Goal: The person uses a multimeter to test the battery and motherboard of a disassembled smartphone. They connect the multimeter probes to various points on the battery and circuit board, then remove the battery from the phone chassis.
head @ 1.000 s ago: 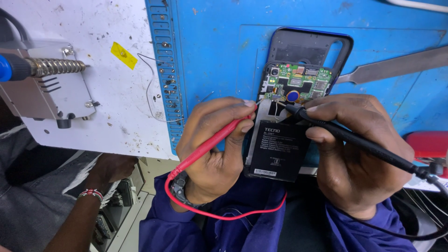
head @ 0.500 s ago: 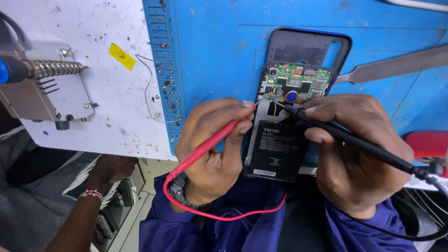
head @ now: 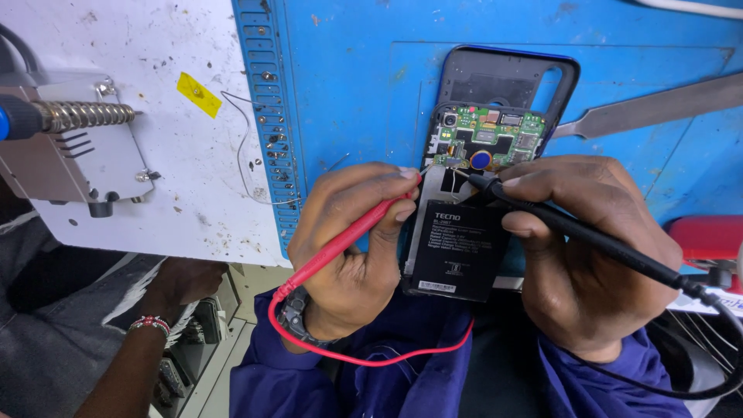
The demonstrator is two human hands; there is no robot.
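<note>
Two probes meet the opened phone (head: 472,209) at 12 o'clock on the blue mat (head: 356,85). My left hand (head: 352,255) pinches the red probe (head: 348,240); my right hand (head: 588,248) grips the black probe (head: 573,231), both tips on the green board (head: 487,139) above the battery (head: 457,248).

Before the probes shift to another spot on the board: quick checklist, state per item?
1. Left hand grips red probe pen-style: ok.
2. Right hand grips black probe: ok.
3. Both tips at the lower edge of the green circuit board: ok; exact pads touched: cannot tell.
4. Tips apart from each other: ok.
5. Opened phone lies flat on the blue mat, battery in place: ok.
6. Red lead loops loose under the wrist, not snagged: ok; black lead's far end: cannot tell.
</note>
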